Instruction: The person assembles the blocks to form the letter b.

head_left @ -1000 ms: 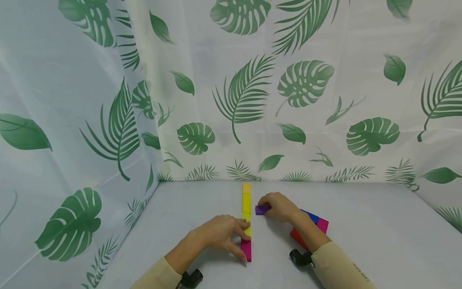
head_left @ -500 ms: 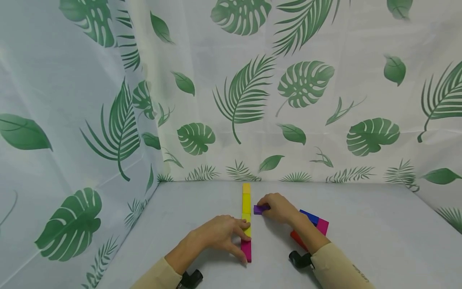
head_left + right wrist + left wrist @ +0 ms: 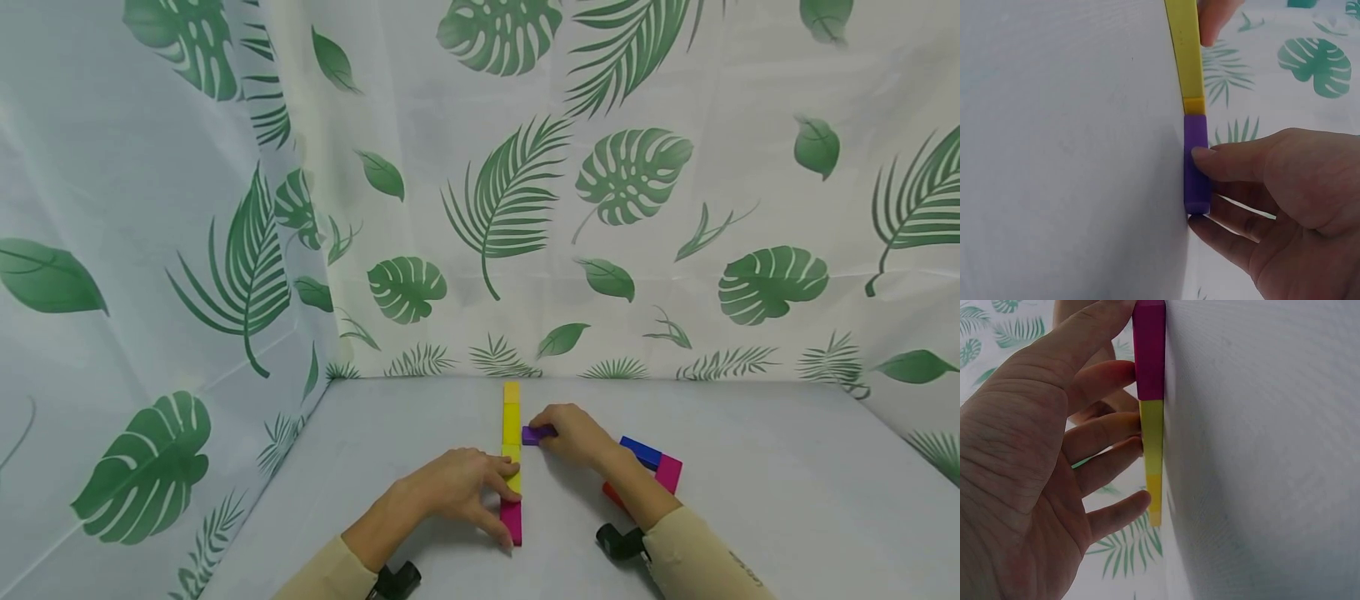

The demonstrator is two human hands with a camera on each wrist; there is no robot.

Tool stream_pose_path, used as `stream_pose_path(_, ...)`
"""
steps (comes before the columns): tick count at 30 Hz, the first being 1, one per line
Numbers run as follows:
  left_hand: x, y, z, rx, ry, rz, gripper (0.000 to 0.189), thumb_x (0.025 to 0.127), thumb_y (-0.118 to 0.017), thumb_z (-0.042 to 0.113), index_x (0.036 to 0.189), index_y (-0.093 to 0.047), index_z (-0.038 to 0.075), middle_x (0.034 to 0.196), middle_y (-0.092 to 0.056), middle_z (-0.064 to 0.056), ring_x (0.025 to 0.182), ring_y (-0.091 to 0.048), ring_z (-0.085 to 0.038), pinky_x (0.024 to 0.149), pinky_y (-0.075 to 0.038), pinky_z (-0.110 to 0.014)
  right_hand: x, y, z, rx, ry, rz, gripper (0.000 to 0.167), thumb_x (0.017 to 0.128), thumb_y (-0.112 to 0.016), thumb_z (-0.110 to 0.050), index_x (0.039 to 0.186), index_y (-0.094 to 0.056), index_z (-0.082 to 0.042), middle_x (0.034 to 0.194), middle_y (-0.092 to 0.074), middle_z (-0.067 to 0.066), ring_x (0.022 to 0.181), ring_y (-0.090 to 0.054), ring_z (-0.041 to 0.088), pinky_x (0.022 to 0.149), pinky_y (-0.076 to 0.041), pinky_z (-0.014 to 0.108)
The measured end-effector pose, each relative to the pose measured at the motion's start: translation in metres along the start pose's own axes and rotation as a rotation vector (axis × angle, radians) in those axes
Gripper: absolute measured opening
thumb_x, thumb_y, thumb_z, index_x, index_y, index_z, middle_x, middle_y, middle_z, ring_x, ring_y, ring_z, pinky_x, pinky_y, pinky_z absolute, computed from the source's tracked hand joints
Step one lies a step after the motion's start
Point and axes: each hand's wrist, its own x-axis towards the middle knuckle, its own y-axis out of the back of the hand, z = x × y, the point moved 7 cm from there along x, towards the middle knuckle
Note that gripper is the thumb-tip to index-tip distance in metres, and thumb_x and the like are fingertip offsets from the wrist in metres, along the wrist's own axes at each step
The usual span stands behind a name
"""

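With twelve o'clock at the table's far edge in the head view, a small purple rectangular block with smooth, flat faces (image 3: 529,436) lies just off the three o'clock side of a straight row of blocks; whether they touch, I cannot tell. The right hand (image 3: 576,435) pinches it from three o'clock, thumb on its near side. It looks light, stiff and perhaps slightly slippery; a thumb-and-finger hold across its long sides, towards the three o'clock end, should leave the other end free.

The row runs from twelve to six: a small amber-yellow block (image 3: 512,392), a bright yellow oblong block (image 3: 512,423), a lemon-yellow block (image 3: 512,453) and a magenta oblong block (image 3: 512,522). Being separate pieces, they would probably shift under a nudge. The left hand (image 3: 467,483), fingers spread, rests against the row from nine o'clock, thumb at the magenta end.

At four o'clock from the purple block, blue (image 3: 641,453), pink (image 3: 669,475) and red (image 3: 612,497) blocks lie together, partly behind the right forearm, on the pale table (image 3: 570,533).
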Motion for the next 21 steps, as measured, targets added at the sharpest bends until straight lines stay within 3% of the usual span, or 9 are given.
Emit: stream_pose_path(21,0.0002,-0.001,-0.0006,0.008,0.005,0.007,0.061,0.073,-0.082,0.072,0.124,-0.076,0.039,0.151,-0.058,0.01,0.146,-0.049,-0.01,0.118,-0.044,-0.047,-0.0007,-0.0007,-0.0035,0.001,0.009,-0.001,0.028,0.091,-0.079,-0.007,0.119,-0.079,-0.008,0.114,-0.077,0.005,0.109,-0.069,0.024,0.104,-0.055,0.049)
